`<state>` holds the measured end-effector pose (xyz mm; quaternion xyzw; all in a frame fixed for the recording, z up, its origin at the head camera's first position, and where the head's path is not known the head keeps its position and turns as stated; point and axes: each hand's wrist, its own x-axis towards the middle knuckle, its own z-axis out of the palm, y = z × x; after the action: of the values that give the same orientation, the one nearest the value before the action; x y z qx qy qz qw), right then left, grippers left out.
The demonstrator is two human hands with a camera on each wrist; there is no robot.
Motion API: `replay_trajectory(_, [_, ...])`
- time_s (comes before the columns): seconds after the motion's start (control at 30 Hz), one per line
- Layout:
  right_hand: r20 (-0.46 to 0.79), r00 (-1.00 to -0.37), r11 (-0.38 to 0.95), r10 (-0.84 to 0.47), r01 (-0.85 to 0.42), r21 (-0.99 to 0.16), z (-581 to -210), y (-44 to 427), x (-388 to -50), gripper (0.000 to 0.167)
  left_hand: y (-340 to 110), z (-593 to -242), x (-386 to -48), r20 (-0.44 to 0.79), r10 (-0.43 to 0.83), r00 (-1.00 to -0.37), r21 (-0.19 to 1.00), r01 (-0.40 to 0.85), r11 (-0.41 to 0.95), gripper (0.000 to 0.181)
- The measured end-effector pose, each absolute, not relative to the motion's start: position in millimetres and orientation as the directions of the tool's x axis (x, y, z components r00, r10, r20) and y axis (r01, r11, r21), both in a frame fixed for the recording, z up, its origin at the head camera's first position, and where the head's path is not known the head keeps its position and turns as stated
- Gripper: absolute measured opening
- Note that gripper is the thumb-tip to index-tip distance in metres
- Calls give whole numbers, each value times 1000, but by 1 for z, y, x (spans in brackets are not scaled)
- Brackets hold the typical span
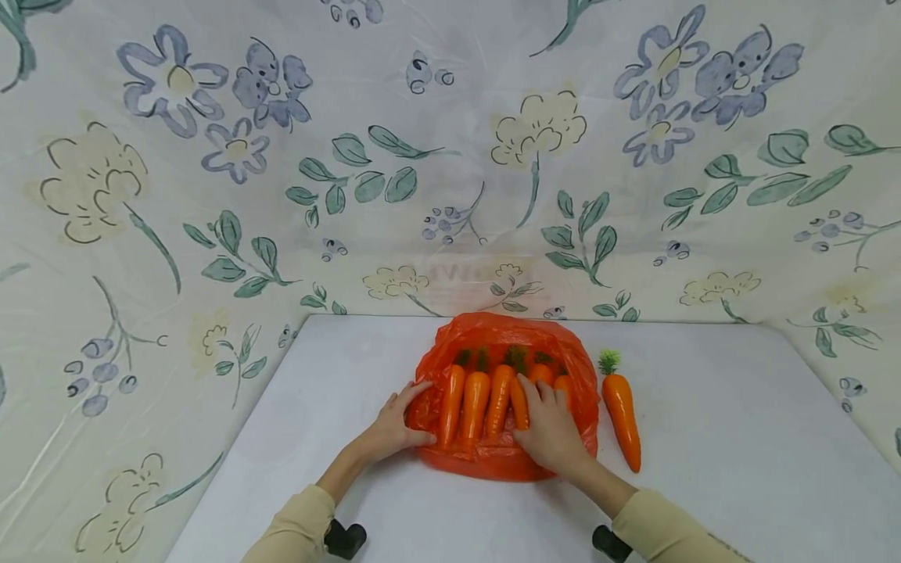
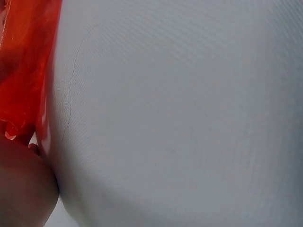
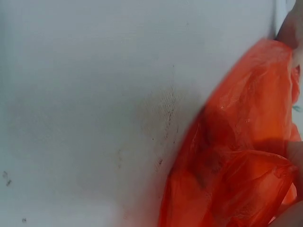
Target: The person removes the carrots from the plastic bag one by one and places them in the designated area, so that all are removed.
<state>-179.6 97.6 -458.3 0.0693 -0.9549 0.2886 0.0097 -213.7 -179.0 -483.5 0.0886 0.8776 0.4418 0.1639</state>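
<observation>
A red-orange plastic bag (image 1: 450, 467) lies on the table, its mouth spread wide. Several carrots (image 1: 475, 403) with dark green tops sit side by side in it. At the bag's left side, my left hand (image 1: 390, 426) holds the edge, thumb low and forefinger higher up. My right hand (image 1: 552, 430) is over the right part of the bag, thumb and fingers around a carrot (image 1: 519, 403) that it partly hides. The bag (image 3: 227, 156) also shows in the right wrist view, with the hand at the frame's edge. To the bag's right lies one loose carrot (image 1: 622, 418) with a light green top.
Under everything is a white table (image 1: 739, 438). A flowered sheet (image 1: 486, 172) hangs behind it and along both sides. Two black pieces (image 1: 345, 539) show beside the beige sleeves (image 1: 299, 524) near the front.
</observation>
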Motion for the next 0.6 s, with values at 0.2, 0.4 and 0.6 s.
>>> replay_trajectory(0.2, [119, -985, 814, -124, -170, -555, -461, 96, -178, 81, -179, -483, -213, -213, 292, -932, 803, 4, 596, 89])
replay_trajectory(0.4, [95, -990, 762, -100, -138, -633, -460, 96, -177, 80, -179, -483, -213, -215, 294, -931, 804, 3, 595, 88])
replay_trajectory(0.6, [78, -994, 715, -74, -108, -691, -459, 95, -179, 79, -179, -483, -214, -218, 298, -929, 802, 4, 598, 88])
